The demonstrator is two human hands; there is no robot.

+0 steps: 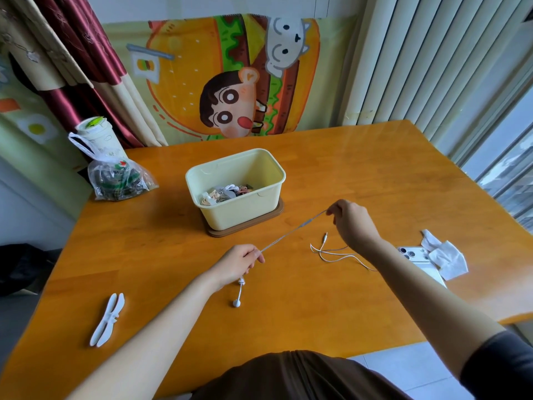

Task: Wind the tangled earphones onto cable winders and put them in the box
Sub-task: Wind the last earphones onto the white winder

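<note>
Fig. 1. My left hand (239, 264), lower centre of the frame, pinches the thin white earphone cable (291, 233) with curled fingers. My right hand (352, 223), centre right, pinches the same cable further along, so a straight stretch runs taut between the two above the glossy orange wooden table (375, 174). Below my left hand a short length drops to a white earbud (236, 303) lying on the table. The remaining cable lies in loose curves beside my right wrist, ending in a small plug (325, 235). Behind the taut stretch stands the open pale-yellow plastic box (239, 210) on a brown base (248, 230), with bundled cords inside. A flat white dragonfly-shaped cable winder (107, 320) lies lower left, well apart from both hands. My right forearm partly hides a white phone (412, 253), which lies beside a crumpled white tissue (445, 256). A clear plastic bag (118, 180) and a white lidded cup (95, 134) sit upper left.
</note>
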